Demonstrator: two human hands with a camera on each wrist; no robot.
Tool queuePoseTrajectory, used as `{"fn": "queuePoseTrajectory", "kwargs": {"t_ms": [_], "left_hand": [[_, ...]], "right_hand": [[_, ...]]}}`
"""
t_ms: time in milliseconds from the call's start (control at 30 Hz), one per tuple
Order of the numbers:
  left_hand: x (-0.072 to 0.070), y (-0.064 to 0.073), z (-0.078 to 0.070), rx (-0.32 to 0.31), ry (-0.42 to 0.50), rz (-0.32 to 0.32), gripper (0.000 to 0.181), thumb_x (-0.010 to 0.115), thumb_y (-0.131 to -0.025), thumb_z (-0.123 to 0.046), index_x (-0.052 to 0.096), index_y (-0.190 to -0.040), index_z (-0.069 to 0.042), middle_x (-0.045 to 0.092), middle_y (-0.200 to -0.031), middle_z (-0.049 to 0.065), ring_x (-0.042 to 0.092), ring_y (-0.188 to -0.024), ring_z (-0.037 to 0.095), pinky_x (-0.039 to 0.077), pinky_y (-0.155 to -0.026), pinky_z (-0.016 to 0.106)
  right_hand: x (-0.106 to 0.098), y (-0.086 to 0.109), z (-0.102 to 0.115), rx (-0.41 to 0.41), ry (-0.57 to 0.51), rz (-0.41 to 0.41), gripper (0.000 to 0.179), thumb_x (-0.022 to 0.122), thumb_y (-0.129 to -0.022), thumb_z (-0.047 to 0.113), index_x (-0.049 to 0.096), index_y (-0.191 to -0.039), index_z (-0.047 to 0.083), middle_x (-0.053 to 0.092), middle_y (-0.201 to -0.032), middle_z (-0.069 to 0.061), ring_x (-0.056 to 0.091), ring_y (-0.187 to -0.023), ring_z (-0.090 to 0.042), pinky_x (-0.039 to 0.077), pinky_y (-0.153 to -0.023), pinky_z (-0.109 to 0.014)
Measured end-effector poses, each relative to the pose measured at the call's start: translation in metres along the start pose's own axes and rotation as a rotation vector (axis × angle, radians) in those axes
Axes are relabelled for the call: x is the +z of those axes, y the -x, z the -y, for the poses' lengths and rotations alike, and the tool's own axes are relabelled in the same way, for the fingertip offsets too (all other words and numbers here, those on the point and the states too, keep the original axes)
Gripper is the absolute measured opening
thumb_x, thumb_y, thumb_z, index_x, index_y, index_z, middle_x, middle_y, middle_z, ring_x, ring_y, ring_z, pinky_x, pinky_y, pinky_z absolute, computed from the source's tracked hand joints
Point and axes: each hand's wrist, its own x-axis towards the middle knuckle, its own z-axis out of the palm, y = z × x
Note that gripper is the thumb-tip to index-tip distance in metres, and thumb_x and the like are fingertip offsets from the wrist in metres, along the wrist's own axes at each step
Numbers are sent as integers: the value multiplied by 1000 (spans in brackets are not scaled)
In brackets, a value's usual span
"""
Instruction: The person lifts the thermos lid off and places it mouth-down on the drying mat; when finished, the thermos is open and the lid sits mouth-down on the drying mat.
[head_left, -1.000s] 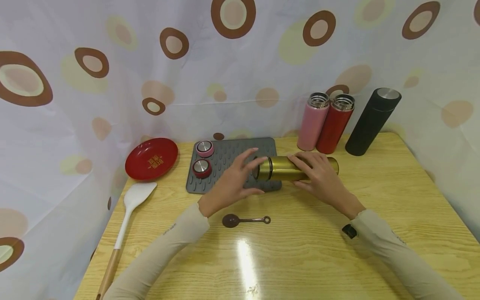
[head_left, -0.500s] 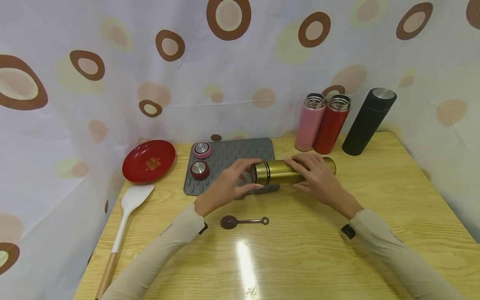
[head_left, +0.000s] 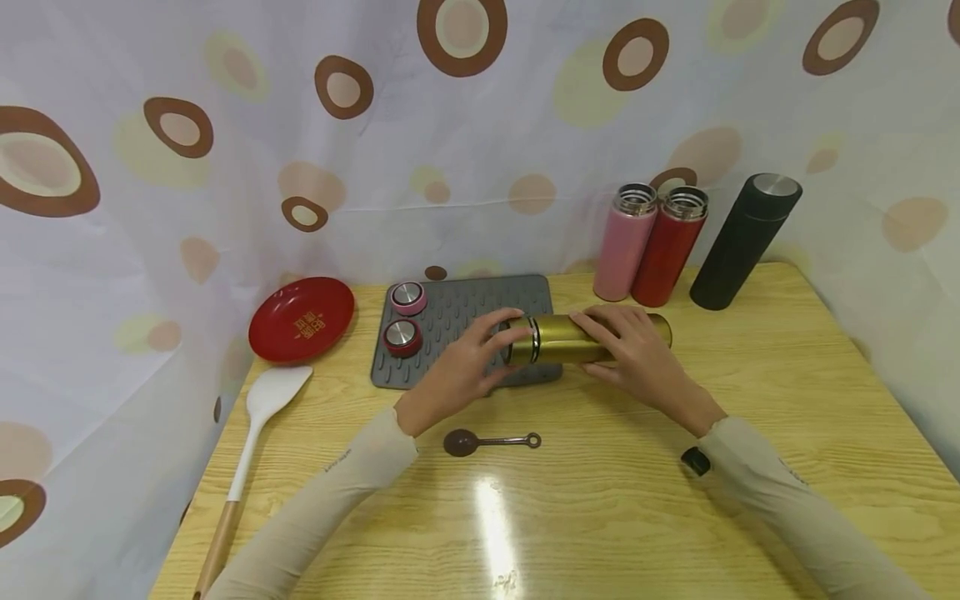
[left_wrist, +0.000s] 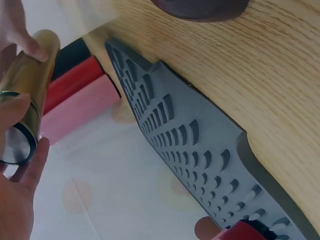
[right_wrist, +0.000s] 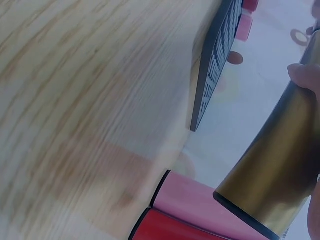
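A gold thermos flask lies sideways in the air above the table, its capped end pointing left. My right hand grips the flask's body from above, thumb on the near side. At the other end, my left hand holds the cap, with fingers over its far side and thumb beneath. The cap has a silver end face and sits on the flask, a dark ring showing at the joint. In the right wrist view the flask's base tilts downward.
Behind lies a grey ridged mat bearing a pink cap and a red cap. Open pink and red flasks stand right, beside a capped black one. A brown spoon, white spatula and red plate lie nearby.
My left hand's fingers, spread wide around the cap a second ago, have closed in on it. The right hand keeps its grip on the flask, which stays nearly in place.
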Motion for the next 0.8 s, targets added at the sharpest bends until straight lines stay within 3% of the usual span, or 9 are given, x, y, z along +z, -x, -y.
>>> {"fn": "queuePoseTrajectory", "kwargs": {"t_ms": [100, 333, 433, 467, 533, 633, 733, 800], "left_hand": [[-1, -1, 0, -19, 46, -16, 69, 82, -93, -12, 43, -150, -16, 44, -154, 13, 62, -126, 27, 58, -96, 31], [-1, 0, -1, -222, 346, -48, 70, 84, -92, -20, 46, -151, -11, 56, -140, 11, 64, -106, 19, 61, -84, 34], [-3, -1, -3, -283, 414, -61, 69, 84, -92, -19, 48, -150, -10, 58, -136, 12, 64, -106, 21, 62, -83, 40], [-3, -2, -3, -300, 432, -65, 68, 83, -92, -19, 49, -150, -9, 58, -136, 12, 63, -105, 21, 62, -83, 42], [-4, -2, -3, -321, 449, -69, 67, 83, -93, -20, 50, -150, -9, 59, -135, 12, 63, -106, 21, 62, -83, 41], [-5, -2, -2, -330, 441, -74, 66, 83, -93, -21, 51, -150, -9, 59, -134, 11, 64, -105, 21, 62, -84, 41], [-6, -1, 1, -330, 394, -70, 66, 83, -93, -21, 52, -149, -8, 59, -133, 12, 65, -104, 22, 62, -85, 40], [-7, 0, 4, -333, 354, -57, 66, 84, -92, -21, 52, -148, -7, 59, -134, 13, 65, -104, 23, 62, -85, 40]], "right_hand": [[0, -1, 0, -1, 4, 7, 77, 82, -89, 39, 53, -152, 6, 59, -133, -25, 54, -122, -45, 42, -104, -63], [1, 0, 1, 19, 0, -5, 78, 88, -86, 36, 55, -149, 4, 60, -132, -23, 55, -121, -44, 44, -103, -63], [1, 0, 1, 23, 4, -11, 90, 99, -72, 20, 55, -149, 4, 60, -132, -24, 55, -121, -45, 44, -102, -63], [1, 0, 0, 22, 5, -13, 85, 96, -78, 26, 55, -149, 4, 60, -132, -24, 56, -121, -45, 45, -102, -63], [1, 1, -1, 18, 1, -18, 77, 89, -86, 33, 55, -149, 3, 60, -132, -24, 56, -120, -45, 45, -101, -64], [1, 2, -4, 30, -3, -31, 75, 88, -87, 31, 55, -149, 3, 59, -132, -25, 57, -118, -46, 46, -99, -64], [0, 4, -6, 77, -9, -66, 88, 98, -70, 12, 57, -146, 1, 60, -130, -27, 58, -115, -47, 47, -97, -65], [0, 5, -7, 115, -9, -97, 91, 100, -65, 10, 58, -145, 0, 60, -129, -27, 59, -112, -47, 48, -95, -64]]}}
